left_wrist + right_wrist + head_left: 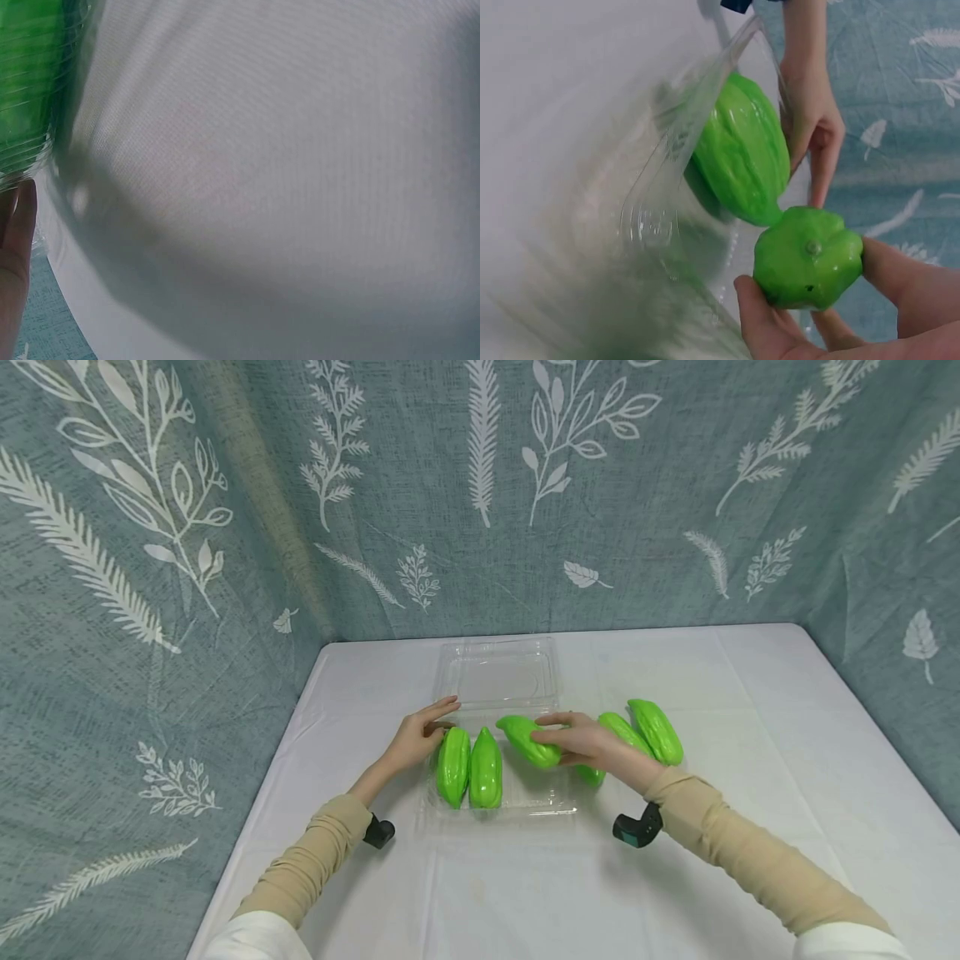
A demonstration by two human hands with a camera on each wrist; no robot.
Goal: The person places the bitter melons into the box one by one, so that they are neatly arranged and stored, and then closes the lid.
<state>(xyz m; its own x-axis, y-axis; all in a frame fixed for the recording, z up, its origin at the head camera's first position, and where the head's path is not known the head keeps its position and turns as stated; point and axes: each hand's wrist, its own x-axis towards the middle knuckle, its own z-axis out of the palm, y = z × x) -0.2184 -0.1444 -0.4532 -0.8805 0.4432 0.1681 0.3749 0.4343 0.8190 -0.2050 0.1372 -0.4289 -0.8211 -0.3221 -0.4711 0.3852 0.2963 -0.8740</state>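
Note:
My right hand (588,739) grips a green ridged fruit-shaped piece (528,742) over the right part of a clear plastic box (525,789). In the right wrist view its lobed end (810,255) faces the camera, between thumb and fingers. Two similar pieces stand side by side in the box's left part, a left one (453,768) and a right one (486,770). By the box's far left corner is my left hand (412,739), its fingers extended and touching the edge. Whether it pinches the wall is hidden. The left wrist view catches only a finger (16,240) below green-filled plastic.
The box's clear lid (498,672) lies folded back behind it. Right of the box are more green pieces: a far one (656,731), one beside it (622,727) and one partly covered by my right hand (591,775). A white cloth covers the table (510,893); a patterned curtain (450,485) hangs behind.

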